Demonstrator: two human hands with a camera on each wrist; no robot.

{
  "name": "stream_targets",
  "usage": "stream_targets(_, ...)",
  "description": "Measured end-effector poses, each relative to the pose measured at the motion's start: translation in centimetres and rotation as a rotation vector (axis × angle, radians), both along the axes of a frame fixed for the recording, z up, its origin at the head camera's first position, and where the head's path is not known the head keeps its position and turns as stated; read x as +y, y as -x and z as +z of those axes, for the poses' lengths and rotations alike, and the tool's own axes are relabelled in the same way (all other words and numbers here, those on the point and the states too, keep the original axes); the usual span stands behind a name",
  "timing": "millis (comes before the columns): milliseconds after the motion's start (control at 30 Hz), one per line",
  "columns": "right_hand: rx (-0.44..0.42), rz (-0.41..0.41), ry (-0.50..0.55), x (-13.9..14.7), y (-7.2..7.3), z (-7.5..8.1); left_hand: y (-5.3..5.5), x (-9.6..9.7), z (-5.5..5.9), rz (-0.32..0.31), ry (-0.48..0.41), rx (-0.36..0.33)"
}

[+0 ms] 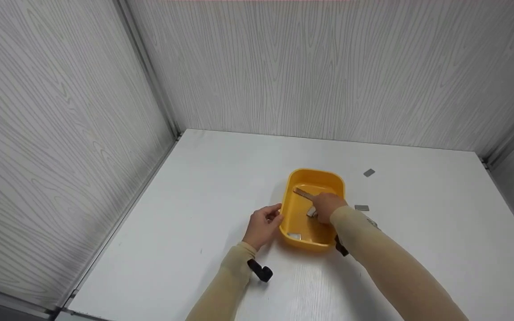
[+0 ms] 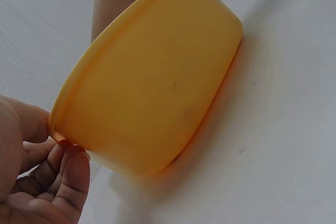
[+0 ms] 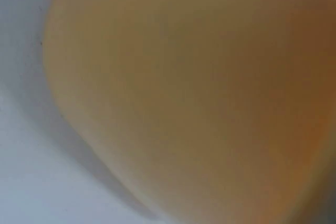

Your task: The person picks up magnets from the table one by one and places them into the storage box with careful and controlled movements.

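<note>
A yellow plastic tub (image 1: 284, 209) stands on the white table. My left hand (image 1: 262, 225) pinches its left rim; the left wrist view shows the fingertips (image 2: 75, 174) right at the rim and outer wall. Inside the tub, my right hand (image 1: 327, 206) grips a flat brown stick (image 1: 302, 193), whose end points to the far left. The fist hides the rest of the stick. Close by the right fingers lies a small grey piece (image 1: 312, 211), and another pale grey piece (image 1: 294, 236) is in the near left corner. A blurred yellow tub wall (image 3: 173, 87) fills most of the right wrist view.
Right of the tub, a small grey rectangle (image 1: 369, 172) lies farther back and another grey rectangle (image 1: 362, 207) nearer. A third grey piece (image 1: 373, 223) is partly behind my right sleeve. Pale wood-grain panels (image 1: 310, 67) wall in the white table (image 1: 176, 223).
</note>
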State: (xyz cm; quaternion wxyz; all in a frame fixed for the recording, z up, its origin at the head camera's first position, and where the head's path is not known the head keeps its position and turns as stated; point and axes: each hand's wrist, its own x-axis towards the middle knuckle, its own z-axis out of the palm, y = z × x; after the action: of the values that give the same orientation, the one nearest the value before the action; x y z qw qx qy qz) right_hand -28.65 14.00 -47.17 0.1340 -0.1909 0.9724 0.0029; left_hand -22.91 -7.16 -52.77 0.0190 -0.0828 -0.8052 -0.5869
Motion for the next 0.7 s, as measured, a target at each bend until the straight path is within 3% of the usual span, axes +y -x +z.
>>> stream_targets(400,0.228,0.036,-0.094,0.49,-0.30,0.06,-0.12,0.14,0.05,-0.009,-0.020,-0.017)
stream_targets(700,0.224,-0.009,-0.068,0.70,0.09,-0.34,-0.01,0.40,0.02,0.005,-0.012,-0.061)
